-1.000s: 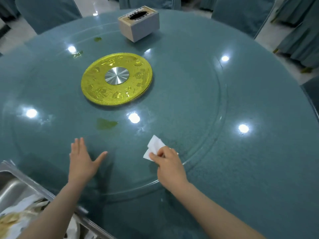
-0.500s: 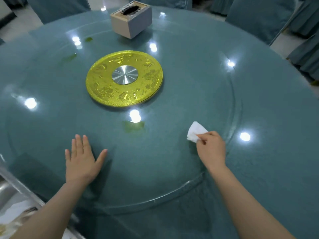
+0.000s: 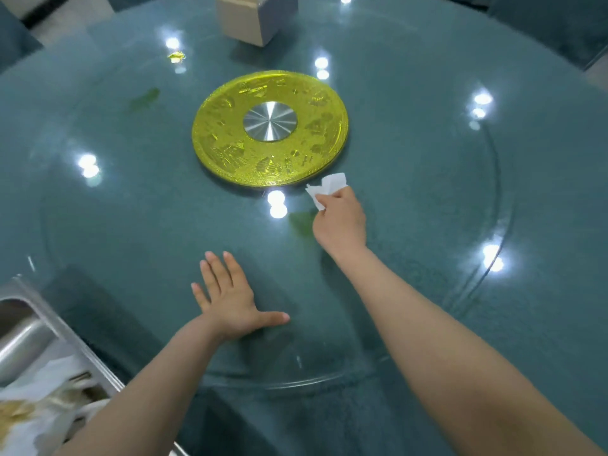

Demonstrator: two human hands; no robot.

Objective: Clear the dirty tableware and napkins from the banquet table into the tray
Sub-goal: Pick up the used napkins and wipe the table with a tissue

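- Napkin (image 3: 325, 187) pinched in my right hand (image 3: 340, 222), beside the gold plate (image 3: 230, 149).
- My left hand (image 3: 230, 299) lies flat, fingers spread, on the glass table (image 3: 427, 159).
- Tray (image 3: 42, 311) at left.

The round table (image 3: 427, 324) is a deep teal, finely speckled, with white spots of lamp glare scattered across its glossy glass top. At its centre the disc (image 3: 230, 143) is bright yellow-gold, stamped all round with raised ornamental figures, and its hub (image 3: 269, 121) is brushed silver with fine radial streaks. The napkin (image 3: 325, 187) is plain white. The box (image 3: 253, 18) at the far side is pale beige with a grey face. The tray (image 3: 42, 311) is dull silver steel, and the crumpled paper (image 3: 36, 419) in it is white, stained yellowish-brown. A few faint green smears (image 3: 144, 97) mark the glass.
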